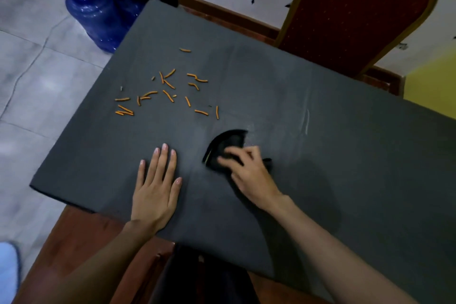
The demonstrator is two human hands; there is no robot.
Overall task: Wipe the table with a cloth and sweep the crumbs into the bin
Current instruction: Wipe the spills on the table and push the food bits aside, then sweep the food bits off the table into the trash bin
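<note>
Head view, looking down: right hand [249, 170] curled over a dark cloth [227, 145], bunching it against the grey counter [345, 155]; left hand [158, 180] spread flat, fingers straight, pressing on the counter and holding nothing. Orange crumbs [165, 91] scattered well apart from the cloth, toward the far left corner, close to that edge. No bin in sight, so where to steer the crumbs cannot be told. Likely trouble: a fast or wide sweep leftward flinging the light sticks off the edge onto the tiled floor [29, 69] near the blue water bottles [96, 15]. A bunched cloth covering little width, letting pieces slip round its sides. Grey covering possibly shifting or rucking under the push if the flat palm lifts.
</note>
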